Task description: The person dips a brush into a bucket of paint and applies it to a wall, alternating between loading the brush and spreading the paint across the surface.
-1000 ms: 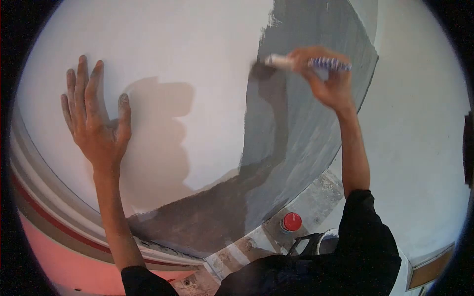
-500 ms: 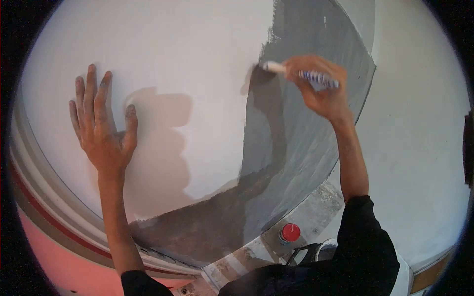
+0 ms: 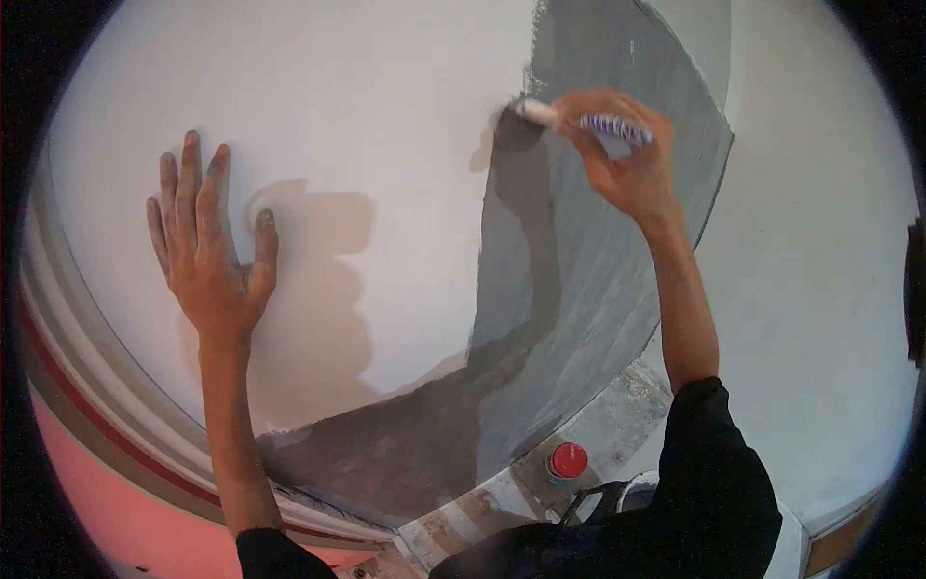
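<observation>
A white panel (image 3: 405,174) fills the middle of the head view, with a band of grey paint (image 3: 598,222) along its right side and bottom. My left hand (image 3: 214,241) lies flat on the white part, fingers spread. Paint smudges mark its fingertips. In my right hand (image 3: 622,159) is a paintbrush (image 3: 536,112), gripped by its pale handle. A blue-and-white patterned part of the handle sticks out behind the fingers. The brush tip is at the ragged border between grey and white, with the bristles partly lost in shadow.
Below the panel, a red-lidded can (image 3: 567,460) stands on a stained ledge (image 3: 617,415). A partly hidden bucket (image 3: 637,490) is beside it, near my body. Curved moulding (image 3: 106,357) and a pink surface (image 3: 106,482) border the left. A pale wall (image 3: 810,289) rises at right.
My right hand and the brush have moved slightly upward along the paint border. My left hand appears a little further right in the view, still flat on the panel.
</observation>
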{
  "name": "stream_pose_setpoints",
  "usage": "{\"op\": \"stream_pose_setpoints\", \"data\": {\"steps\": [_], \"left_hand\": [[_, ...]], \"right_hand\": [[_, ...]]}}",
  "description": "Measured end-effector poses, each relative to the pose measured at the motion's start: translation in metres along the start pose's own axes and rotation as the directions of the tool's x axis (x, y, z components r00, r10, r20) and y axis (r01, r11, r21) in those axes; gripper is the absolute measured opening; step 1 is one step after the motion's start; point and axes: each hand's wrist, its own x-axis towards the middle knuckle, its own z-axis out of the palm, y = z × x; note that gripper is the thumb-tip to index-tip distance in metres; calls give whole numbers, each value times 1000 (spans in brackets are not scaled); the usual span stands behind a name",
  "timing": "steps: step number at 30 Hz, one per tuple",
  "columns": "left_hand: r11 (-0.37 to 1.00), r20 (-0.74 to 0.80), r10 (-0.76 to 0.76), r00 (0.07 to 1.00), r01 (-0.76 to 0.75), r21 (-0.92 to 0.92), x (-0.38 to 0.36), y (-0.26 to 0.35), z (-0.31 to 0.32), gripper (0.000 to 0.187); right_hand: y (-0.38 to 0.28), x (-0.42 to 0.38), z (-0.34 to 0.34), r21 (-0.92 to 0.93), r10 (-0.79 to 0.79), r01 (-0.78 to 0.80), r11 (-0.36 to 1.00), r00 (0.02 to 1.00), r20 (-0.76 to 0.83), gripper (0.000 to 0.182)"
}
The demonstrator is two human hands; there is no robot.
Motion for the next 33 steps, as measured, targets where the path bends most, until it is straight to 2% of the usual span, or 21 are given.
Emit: {"op": "stream_pose_setpoints", "data": {"steps": [3,5,6,9,12,15,18,21,24,27,30,33], "left_hand": [[999,-5,-9,1000,9,-31,1,2,-1,60],[1000,-1,-9,1000,9,-25,1,1,-1,59],[1000,0,-10,1000,10,-23,0,1,-1,59],[1000,-2,0,1000,0,-15,0,0,-1,59],[1000,11,-13,1000,14,-19,0,1,-2,58],[1000,22,-21,1000,21,-15,0,1,-2,57],[1000,23,-12,1000,12,-18,0,-1,-2,57],[1000,6,-7,1000,7,-22,0,-1,-1,57],[1000,4,-4,1000,4,-21,1,-1,-2,58],[999,3,-15,1000,16,-49,2,1,-3,58],[999,18,-27,999,28,-36,2,1,-3,59],[998,8,-26,1000,26,-59,1,0,-3,60]], "right_hand": [[4,20,-5,-47,-101,95,994,986,-132,24],[-8,18,-14,5,-68,69,998,987,-142,23],[-14,15,-17,31,-52,57,998,988,-145,22],[-20,0,-12,258,-33,41,965,999,-35,20],[-21,3,-5,108,50,-52,993,999,14,21],[-5,22,0,-51,5,-8,999,998,-55,19],[8,39,-1,-115,-114,92,989,975,-193,18],[-6,35,-15,-24,-66,62,998,972,-224,17],[-24,12,-18,172,22,-16,985,999,-32,17],[-30,5,-10,172,76,-84,981,996,51,16],[-11,18,-8,13,63,-62,998,998,-17,16],[9,33,-12,24,8,-4,1000,984,-178,18]]}}
